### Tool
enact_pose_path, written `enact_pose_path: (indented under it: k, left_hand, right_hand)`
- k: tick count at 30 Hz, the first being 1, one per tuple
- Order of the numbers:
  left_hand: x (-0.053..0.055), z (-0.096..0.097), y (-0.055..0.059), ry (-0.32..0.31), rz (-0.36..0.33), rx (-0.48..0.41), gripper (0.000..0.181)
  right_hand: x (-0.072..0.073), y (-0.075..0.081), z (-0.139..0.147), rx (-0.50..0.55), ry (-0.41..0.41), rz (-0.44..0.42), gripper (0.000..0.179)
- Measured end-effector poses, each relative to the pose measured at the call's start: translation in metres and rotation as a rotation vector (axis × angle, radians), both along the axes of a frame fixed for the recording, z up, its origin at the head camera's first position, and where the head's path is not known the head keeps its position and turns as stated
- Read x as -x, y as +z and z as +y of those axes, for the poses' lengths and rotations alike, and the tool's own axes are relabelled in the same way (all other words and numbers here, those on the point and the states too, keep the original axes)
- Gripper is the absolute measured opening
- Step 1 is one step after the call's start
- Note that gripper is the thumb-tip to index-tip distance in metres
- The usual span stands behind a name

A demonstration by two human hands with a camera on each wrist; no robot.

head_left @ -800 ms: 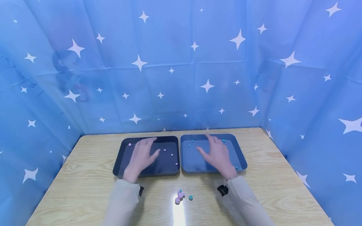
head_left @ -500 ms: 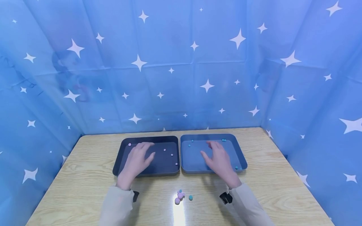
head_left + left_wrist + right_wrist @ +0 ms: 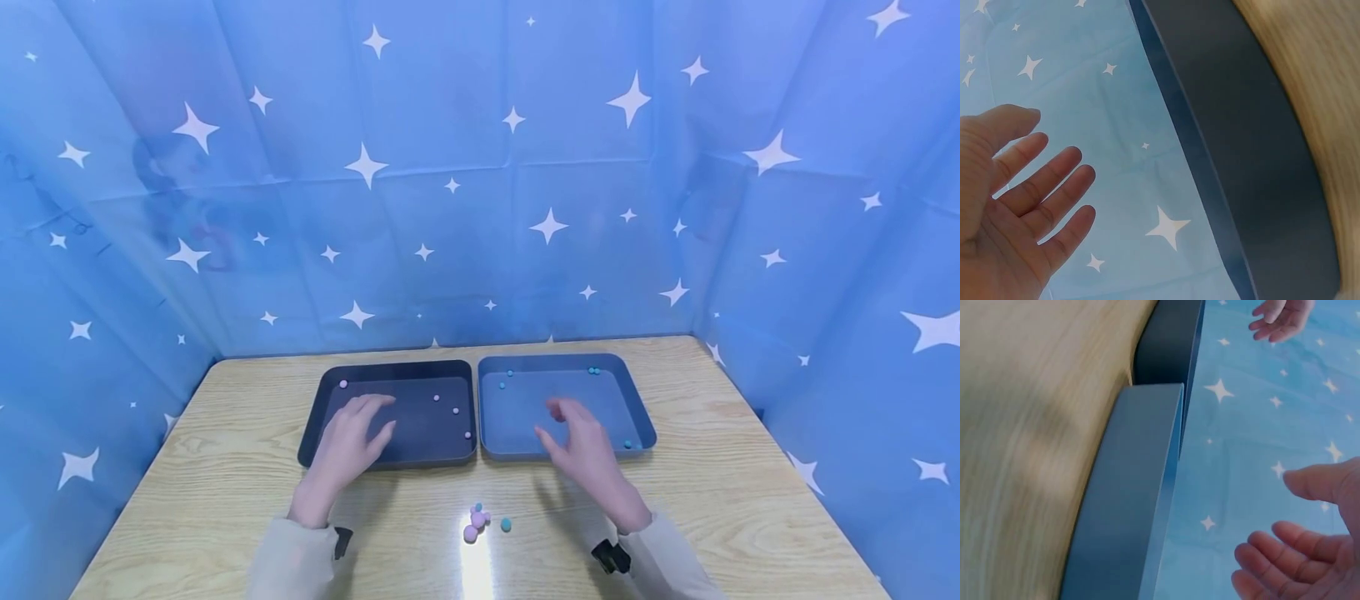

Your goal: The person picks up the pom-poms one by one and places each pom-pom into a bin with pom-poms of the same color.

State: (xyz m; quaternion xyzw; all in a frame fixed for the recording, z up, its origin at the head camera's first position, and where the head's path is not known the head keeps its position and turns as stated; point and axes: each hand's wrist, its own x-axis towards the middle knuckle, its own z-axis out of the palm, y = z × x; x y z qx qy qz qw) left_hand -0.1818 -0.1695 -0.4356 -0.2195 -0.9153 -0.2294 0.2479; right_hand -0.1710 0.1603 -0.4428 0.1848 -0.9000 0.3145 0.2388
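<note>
In the head view my left hand (image 3: pixel 347 446) hovers above the front left of a dark navy tray (image 3: pixel 408 460), its palm bare in the left wrist view with fingers spread and loosely bent. Over the front of a lighter blue tray (image 3: pixel 525 457) hangs my right hand (image 3: pixel 588 454), thumb apart from relaxed fingers and holding nothing. Small pink balls (image 3: pixel 455 411) lie in the navy tray, several of them spread out. The blue tray has small teal balls (image 3: pixel 627 444) near its edges. On the table in front sits a cluster of pink balls (image 3: pixel 478 520) with a teal one.
A single teal ball (image 3: pixel 506 525) lies right of the cluster on the wooden table (image 3: pixel 750 500). Both trays stand side by side near the table's back edge. A blue curtain (image 3: pixel 480 208) with white stars surrounds the table at the back and sides.
Both hands have drawn back toward the person, the left also moving left. The right fingers have bent a little more. Trays and balls stay where they were.
</note>
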Motion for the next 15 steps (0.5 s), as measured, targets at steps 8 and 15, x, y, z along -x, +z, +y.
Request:
enact_pose_path:
  k: [8,15]
  left_hand:
    - [-0.009,-0.01,-0.009,0.004,0.018,0.012,0.031]
    - [-0.019,-0.017,-0.013,0.014,-0.011,0.023,0.032]
  right_hand:
    - [-0.014,-0.005,-0.003,0.013,0.036,-0.009,0.034]
    - [-0.026,-0.01,-0.012,0.08,0.116,-0.072,0.031]
